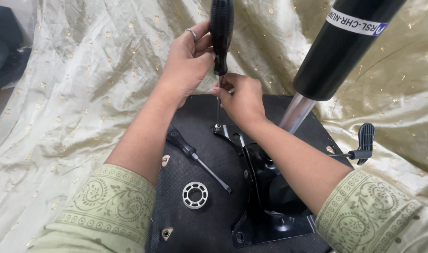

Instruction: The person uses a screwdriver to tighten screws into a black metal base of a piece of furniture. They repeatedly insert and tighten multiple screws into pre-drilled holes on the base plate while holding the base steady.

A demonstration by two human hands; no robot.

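Head view looks down on an upturned black chair seat (195,225) that lies on a pale gold cloth (69,93) with small shiny dots. The left hand (188,63) wraps around the black handle of an upright screwdriver (221,33), its fingers (202,44) clamped on the lower part of the handle; a ring sits on one of them. The right hand (242,100) is just to the right of the tool, its fingers (222,89) pinched together on the thin metal shaft below the handle. The shaft runs straight down to a screw (217,126) at the far left corner of the black metal bracket (251,187) fixed to the seat, and the tip rests on the screw's head.

A second screwdriver (195,157) with a black handle lies flat on the seat, near the left forearm, its tip pointing to the near right. Just nearer than it lies a white plastic ring (195,195) with round holes around its rim. Small bolt holes with tan edging show in the seat fabric at the left and the near left.

On the right a black gas cylinder (340,47) with a white and blue label rises at a tilt from the bracket, its silver rod (296,112) passing behind the right wrist. A black lever (361,145) with a paddle-shaped handle sticks out to the right of the bracket, over the cloth. Both forearms wear light green sleeves (106,206) with a printed border.
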